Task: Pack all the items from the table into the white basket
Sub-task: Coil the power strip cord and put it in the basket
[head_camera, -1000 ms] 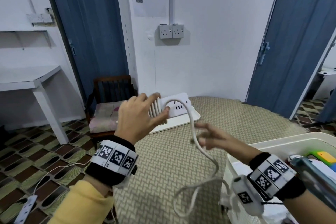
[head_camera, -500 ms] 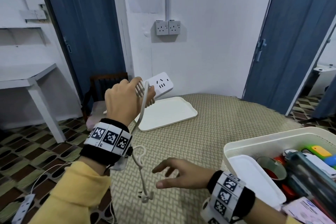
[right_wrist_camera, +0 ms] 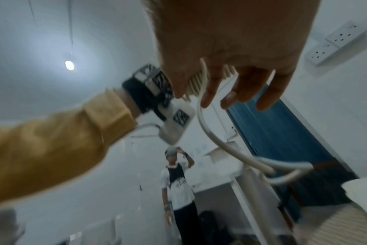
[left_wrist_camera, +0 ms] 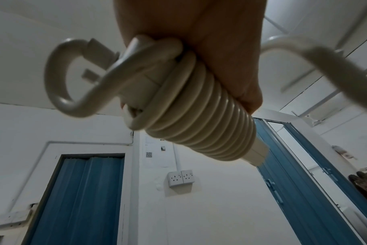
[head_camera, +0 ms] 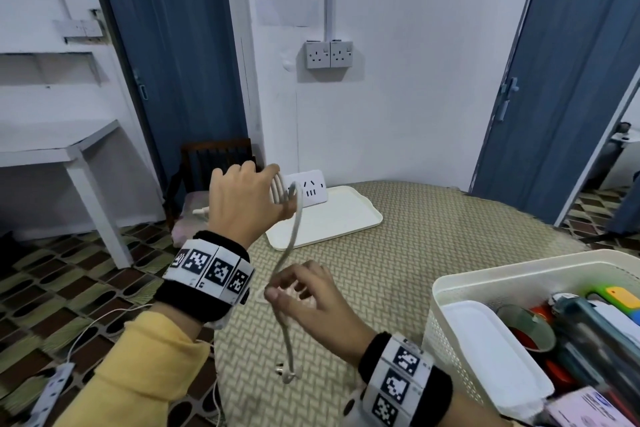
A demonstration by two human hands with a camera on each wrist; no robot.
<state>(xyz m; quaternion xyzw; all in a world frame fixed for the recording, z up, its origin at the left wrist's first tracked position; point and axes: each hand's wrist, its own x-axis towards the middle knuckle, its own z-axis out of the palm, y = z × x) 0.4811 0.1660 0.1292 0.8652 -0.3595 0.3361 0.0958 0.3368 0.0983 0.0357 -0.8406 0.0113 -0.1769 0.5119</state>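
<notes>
Up above the worktop's (head_camera: 398, 288) far left corner, the left hand (head_camera: 242, 199) grips the power strip (head_camera: 308, 186), cord (head_camera: 291, 243) coiled round it. Lower, the right hand's (head_camera: 311, 302) fingers pinch the hanging cord. The white basket (head_camera: 519, 274) stands at the right edge.

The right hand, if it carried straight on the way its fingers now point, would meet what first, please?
Probably the left hand gripping the cord-wrapped power strip: the right hand points up-left along the hanging cord. Depth is unclear.
</notes>
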